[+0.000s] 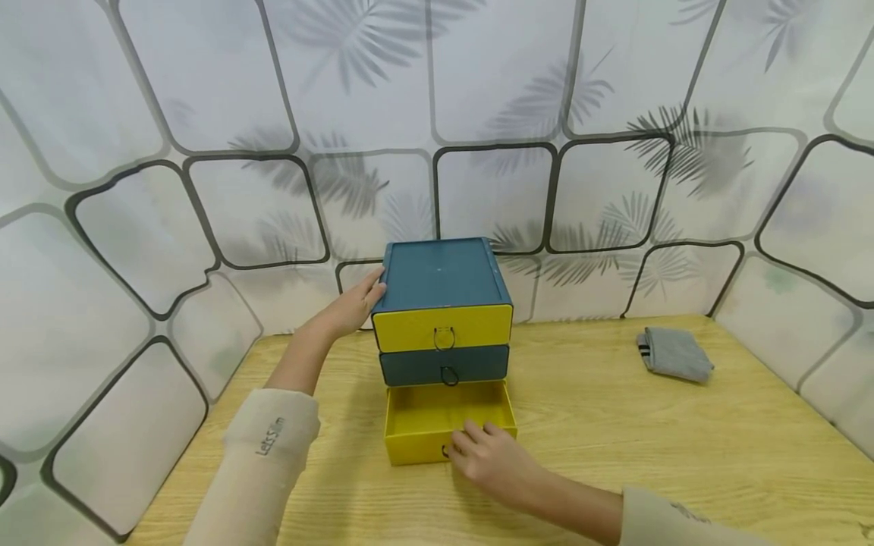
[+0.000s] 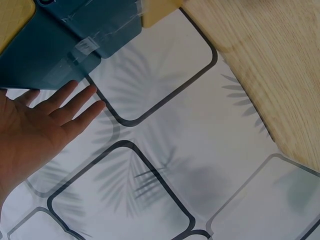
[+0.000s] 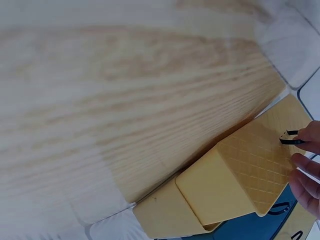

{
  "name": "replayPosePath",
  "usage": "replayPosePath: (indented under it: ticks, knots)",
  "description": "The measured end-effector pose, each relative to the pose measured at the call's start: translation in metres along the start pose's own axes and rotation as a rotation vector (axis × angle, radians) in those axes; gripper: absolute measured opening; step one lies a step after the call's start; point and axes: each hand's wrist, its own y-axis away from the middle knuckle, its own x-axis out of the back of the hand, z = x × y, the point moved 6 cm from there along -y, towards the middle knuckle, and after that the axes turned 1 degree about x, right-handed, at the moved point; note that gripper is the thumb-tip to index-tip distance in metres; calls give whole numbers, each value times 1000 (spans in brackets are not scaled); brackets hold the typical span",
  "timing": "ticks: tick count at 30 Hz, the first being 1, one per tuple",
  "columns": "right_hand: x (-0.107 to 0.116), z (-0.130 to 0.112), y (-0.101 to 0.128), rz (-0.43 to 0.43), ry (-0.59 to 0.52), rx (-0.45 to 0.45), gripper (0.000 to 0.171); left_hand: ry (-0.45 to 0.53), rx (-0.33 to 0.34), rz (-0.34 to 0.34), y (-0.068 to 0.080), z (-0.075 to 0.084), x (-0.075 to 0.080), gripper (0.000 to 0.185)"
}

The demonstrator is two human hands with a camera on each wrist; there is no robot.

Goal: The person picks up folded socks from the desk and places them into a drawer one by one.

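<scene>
Fingers (image 1: 478,434) of the right hand (image 1: 495,459) curl at the ring pull (image 3: 289,138) on the front of the bottom yellow drawer (image 1: 444,419), which stands pulled out from the small drawer unit (image 1: 444,303) on the wooden surface (image 1: 614,425). Left hand (image 1: 355,307) lies flat and open against the unit's blue left side, fingers straight. Two upper drawers, yellow (image 1: 444,326) and blue (image 1: 444,364), sit shut. Well apart to the right lies a folded grey cloth (image 1: 674,353).

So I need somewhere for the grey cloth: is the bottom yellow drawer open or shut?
Open. The bottom yellow drawer is pulled out past the drawers above, its inside showing empty; the right hand is at its front.
</scene>
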Motion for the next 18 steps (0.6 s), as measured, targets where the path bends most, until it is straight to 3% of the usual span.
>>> replayPosePath:
  ticks: [4, 18]
  knots:
    - [5, -3, 1, 13, -7, -3, 72, -3, 2, 2, 1, 1, 0, 54]
    - [16, -18, 5, 44, -51, 24, 67, 3, -11, 3, 1, 2, -1, 54]
